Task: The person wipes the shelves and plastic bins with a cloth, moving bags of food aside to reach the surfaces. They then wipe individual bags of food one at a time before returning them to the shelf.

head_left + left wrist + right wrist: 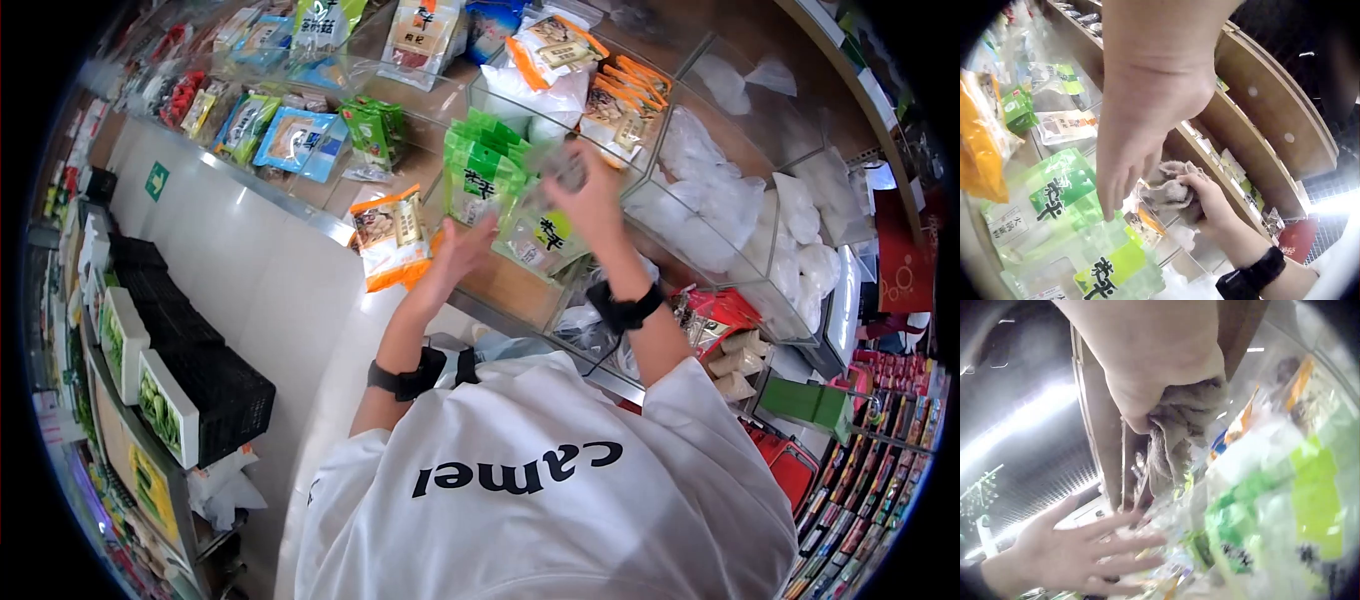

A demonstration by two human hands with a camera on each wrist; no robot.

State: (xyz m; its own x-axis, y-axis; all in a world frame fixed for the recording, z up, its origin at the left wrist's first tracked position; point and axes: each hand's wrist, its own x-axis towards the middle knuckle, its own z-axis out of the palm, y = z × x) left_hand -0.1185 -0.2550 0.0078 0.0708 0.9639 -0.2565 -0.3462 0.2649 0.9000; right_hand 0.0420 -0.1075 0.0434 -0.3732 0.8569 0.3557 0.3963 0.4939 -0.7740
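Note:
My right hand [592,195] grips a crumpled grey cloth [1179,428] above the clear divided shelf. Part of the cloth hangs down below the fist in the right wrist view. My left hand [460,258] has its fingers extended, and its fingertips overlap the green-and-clear food packets [1063,200] in the left wrist view. These packets stand upright in a row, close to both hands. To the left of the left hand, an orange-and-white packet [393,235] leans at the shelf's front edge.
More orange packets [622,112] stand in a compartment behind the right hand. White plastic bags [700,200] fill the bins on the right. Blue packets [295,140] lie along the shelf to the left. Across the aisle are stacked black crates [190,350].

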